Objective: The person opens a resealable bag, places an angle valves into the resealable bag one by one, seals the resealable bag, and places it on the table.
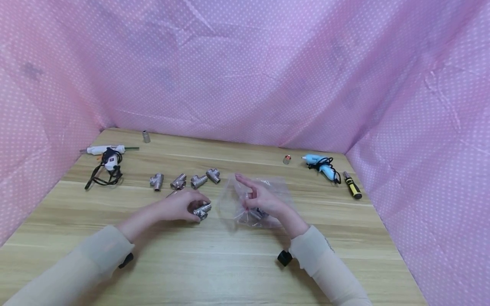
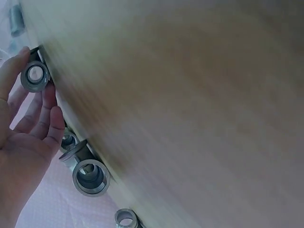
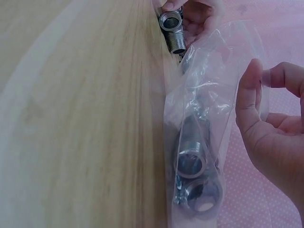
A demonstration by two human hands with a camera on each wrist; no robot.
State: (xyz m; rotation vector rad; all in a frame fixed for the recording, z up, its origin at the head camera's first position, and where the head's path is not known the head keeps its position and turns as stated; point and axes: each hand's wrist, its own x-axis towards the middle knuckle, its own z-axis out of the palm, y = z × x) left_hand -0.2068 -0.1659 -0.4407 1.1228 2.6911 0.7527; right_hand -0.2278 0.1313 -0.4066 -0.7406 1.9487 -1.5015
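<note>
Between its thumb and fingers, my left hand (image 1: 178, 206) holds a shiny metal tee pipe fitting (image 1: 201, 211), low over the table. The left wrist view shows the round mouth of this tee fitting (image 2: 35, 76) at the fingertips. My right hand (image 1: 266, 202) pinches the upper edge of a clear plastic bag (image 1: 277, 189). Inside the bag (image 3: 223, 61) lie metal fittings (image 3: 192, 159), seen through the film. Beyond the left hand, several more tee fittings (image 1: 156, 182) lie in a loose row, one partly hidden by that hand.
On the left lie a white soldering iron (image 1: 105, 149) and its coiled black cord (image 1: 105, 182). A small metal cylinder (image 1: 146, 136) stands behind. At right are another small cylinder (image 1: 287, 159), a blue glue gun (image 1: 320, 165) and a yellow-black screwdriver (image 1: 353, 187). Pink dotted cloth (image 1: 245, 76) surrounds the table.
</note>
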